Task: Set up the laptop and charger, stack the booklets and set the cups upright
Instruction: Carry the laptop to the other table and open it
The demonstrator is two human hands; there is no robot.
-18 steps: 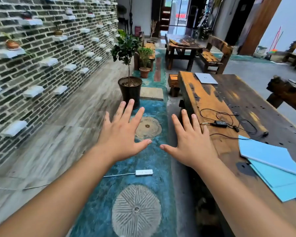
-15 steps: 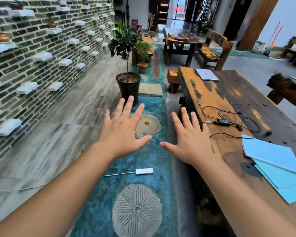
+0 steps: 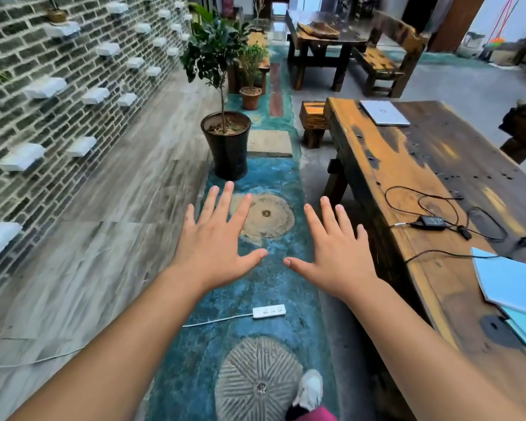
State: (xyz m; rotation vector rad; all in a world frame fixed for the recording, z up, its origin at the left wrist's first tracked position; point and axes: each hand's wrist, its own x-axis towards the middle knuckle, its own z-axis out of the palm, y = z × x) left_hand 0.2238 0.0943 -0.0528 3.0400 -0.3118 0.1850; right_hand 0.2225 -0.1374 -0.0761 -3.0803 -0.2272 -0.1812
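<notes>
Wooden bench [image 3: 377, 165] now sits further right in your view than it did 0.6 s ago, and the view has tipped down enough to show your shoe [image 3: 310, 390] on the blue floor strip, so you look to be walking along the bench rather than working at it. Your 2 hands are unchanged: left hand [image 3: 216, 241] and right hand [image 3: 337, 253] float palm-down over the floor with fingers spread, holding nothing.

Nothing on the task has been started. The closed laptop [image 3: 384, 113] lies at the far end of the bench, the charger [image 3: 431, 222] with its looped cable sits mid-bench well apart from it, and the blue booklets [image 3: 513, 287] overlap loosely at the near right edge. A white power strip [image 3: 269, 311] lies on the floor just beyond your hands. No cups show anywhere.

As for containers, only 2 pots: the black pot [image 3: 227, 147] holds a small tree in gravelly soil, the terracotta pot [image 3: 250, 98] a leafy plant.
</notes>
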